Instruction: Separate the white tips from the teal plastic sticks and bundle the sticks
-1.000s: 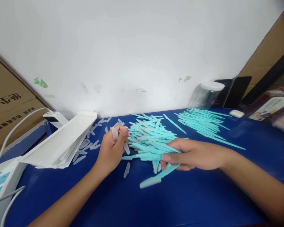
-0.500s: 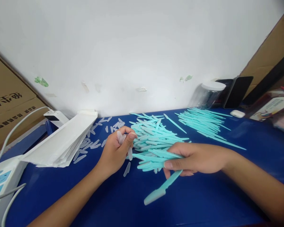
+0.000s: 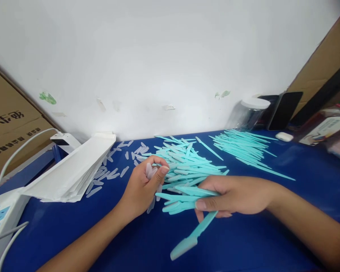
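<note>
My left hand (image 3: 147, 185) is closed around several translucent plastic blade caps (image 3: 150, 172), which poke out between thumb and fingers. More caps show just below its fingertips. My right hand (image 3: 225, 196) grips a fanned bunch of turquoise eyebrow razors (image 3: 180, 204), their blade ends pointing toward my left hand. One razor (image 3: 192, 238) in that grip sticks out apart, slanting down to the left, with a whitish cap over its end. Behind both hands lies a heap of turquoise razors (image 3: 187, 160), many with pale caps on.
Loose caps (image 3: 104, 173) lie scattered on the blue tabletop (image 3: 147, 241), beside a stack of white paper bags (image 3: 76, 166). A second razor pile (image 3: 243, 147) lies right, near a lidded jar (image 3: 252, 113) and a phone (image 3: 285, 109). A power strip (image 3: 5, 215) with cables sits left.
Both hands have shifted slightly toward me, the left also a little rightward. The held razors moved down with the right hand. The loose cap below my left hand is now partly covered by it.
</note>
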Tool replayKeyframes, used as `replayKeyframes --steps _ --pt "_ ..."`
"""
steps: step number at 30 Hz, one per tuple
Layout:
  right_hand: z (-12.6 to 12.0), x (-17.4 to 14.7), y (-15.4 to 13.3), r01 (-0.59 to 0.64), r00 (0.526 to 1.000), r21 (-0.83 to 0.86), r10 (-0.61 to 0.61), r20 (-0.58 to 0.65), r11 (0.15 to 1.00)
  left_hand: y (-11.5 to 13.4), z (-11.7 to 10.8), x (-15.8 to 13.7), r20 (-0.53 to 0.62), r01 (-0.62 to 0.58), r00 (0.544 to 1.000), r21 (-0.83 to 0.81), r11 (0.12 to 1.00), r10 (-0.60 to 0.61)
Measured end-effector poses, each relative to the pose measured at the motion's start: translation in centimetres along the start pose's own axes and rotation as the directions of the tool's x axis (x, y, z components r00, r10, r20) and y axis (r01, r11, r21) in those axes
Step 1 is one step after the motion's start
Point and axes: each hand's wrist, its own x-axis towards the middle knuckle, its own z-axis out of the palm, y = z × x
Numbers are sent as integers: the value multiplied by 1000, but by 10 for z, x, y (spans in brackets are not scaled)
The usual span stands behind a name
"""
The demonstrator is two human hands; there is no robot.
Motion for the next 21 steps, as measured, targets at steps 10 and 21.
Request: replayKeyframes --steps 10,21 --pt "1 -18 4 -60 863 -638 -281 -420 768 10 -14 3 241 303 940 -264 916 -241" --pt "1 -13 1 52 826 -699 -424 -371 713 11 -19 1 486 577 786 -357 735 -381"
